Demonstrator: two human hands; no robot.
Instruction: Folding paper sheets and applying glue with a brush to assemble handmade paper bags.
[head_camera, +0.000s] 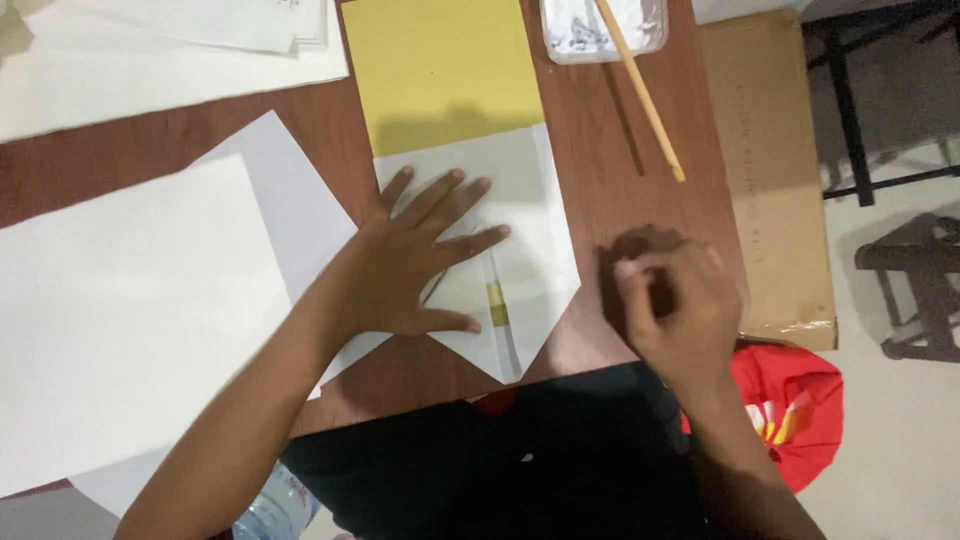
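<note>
Nearest me, a plastic bottle (275, 512) low at my left elbow and a red bag (790, 410) off the table edge by my right wrist. On the brown table (610, 200), my left hand (415, 262) lies flat on the folded paper (520, 255), fingers spread wide, palm pressing it down. The sheet is white on the folded side, yellow beyond; its near end is folded to a point aimed at my chest, and a thin yellow strip shows along the centre seam just off my left thumb. Long axis runs straight away from me, point near, yellow end far. My right hand (675, 305) is off the paper, just beside its right edge, over bare table; fingers curled in with the tips drawn together, blurred, and I cannot tell whether they pinch anything. So the paper lies left of the right hand, and the left hand is the one on it. Large white sheets (130, 300) to the left, one tucked under my left forearm. Farther out, a wooden stick (640, 90) leans out of a clear tray (605, 28); a cardboard piece (770, 170) at the right edge.
</note>
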